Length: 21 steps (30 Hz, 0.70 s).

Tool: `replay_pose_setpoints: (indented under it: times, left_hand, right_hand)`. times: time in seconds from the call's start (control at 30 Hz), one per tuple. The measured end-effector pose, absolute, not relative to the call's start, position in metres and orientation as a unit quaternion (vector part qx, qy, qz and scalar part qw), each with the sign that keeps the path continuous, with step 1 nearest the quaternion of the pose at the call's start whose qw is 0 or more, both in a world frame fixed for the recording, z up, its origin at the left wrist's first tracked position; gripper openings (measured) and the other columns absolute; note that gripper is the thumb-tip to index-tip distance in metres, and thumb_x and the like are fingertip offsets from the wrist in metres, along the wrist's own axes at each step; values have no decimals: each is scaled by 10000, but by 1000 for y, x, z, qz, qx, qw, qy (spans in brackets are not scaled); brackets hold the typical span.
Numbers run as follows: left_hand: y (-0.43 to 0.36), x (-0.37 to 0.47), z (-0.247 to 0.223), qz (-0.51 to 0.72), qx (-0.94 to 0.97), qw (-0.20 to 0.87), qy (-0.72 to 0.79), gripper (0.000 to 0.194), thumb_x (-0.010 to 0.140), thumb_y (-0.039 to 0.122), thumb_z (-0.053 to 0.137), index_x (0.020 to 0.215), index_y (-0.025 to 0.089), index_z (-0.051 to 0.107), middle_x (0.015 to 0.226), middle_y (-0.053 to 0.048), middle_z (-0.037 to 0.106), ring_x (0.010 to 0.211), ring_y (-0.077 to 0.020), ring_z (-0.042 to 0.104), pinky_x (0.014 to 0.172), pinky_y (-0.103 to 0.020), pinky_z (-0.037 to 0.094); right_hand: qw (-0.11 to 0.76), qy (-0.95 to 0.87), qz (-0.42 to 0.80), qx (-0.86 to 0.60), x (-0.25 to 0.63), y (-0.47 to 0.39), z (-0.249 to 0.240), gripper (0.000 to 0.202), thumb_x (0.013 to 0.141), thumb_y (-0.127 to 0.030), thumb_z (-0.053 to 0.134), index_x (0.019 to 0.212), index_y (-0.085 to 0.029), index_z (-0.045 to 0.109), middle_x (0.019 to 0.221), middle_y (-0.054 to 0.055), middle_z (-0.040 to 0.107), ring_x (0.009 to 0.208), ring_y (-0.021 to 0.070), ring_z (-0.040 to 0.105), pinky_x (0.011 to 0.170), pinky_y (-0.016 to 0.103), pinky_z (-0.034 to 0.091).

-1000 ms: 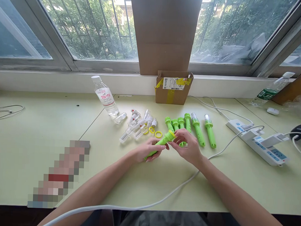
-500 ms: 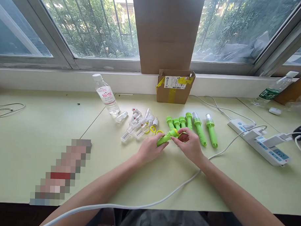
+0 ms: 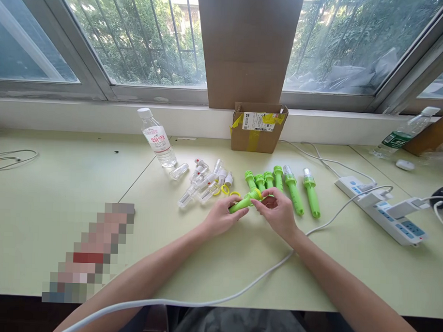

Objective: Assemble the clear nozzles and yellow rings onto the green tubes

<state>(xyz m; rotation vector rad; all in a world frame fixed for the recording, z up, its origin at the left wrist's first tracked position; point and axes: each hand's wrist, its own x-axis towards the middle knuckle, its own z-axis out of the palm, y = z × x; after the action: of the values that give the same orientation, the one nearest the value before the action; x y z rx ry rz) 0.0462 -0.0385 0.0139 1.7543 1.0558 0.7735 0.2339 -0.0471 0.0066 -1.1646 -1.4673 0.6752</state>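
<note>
My left hand [image 3: 223, 215] is closed around a green flashlight-shaped plastic handle [image 3: 242, 203], held tilted with its wider end up to the right. At that end sits a yellow ring [image 3: 257, 194], which the fingertips of my right hand [image 3: 278, 210] pinch. Just beyond my hands, several like green handles [image 3: 278, 176] lie in a row. Two of them, including the rightmost green handle [image 3: 312, 198], carry clear tips. Left of the row are loose yellow rings [image 3: 225, 190] and a pile of clear plastic tubes with white parts [image 3: 202, 182].
A water bottle [image 3: 159, 140] stands behind the pile, and a small cardboard box [image 3: 254, 138] is against the wall. To the right lies a white power strip [image 3: 383, 210] with plugs. Its white cable [image 3: 253, 283] crosses the table under my right forearm and over my left. A pixelated patch covers something at left.
Both hands stay nearly in place at the yellow ring and green handle. The handle has shifted very slightly to the left, and the camera view has moved a little.
</note>
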Motion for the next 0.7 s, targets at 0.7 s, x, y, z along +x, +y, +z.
replay_pose_setpoints:
  times: [0.7]
  left_hand:
    - [-38,45,23,296,677,526,422,361,817,492,578,961,163,617,590,47,532,407,-46,392,395,-173,295]
  right_hand:
    - [559,-656,188,-470,233,-50,1,260,798,-418,686,885,-212,554,887,45,623,583,147,660,482,269,574]
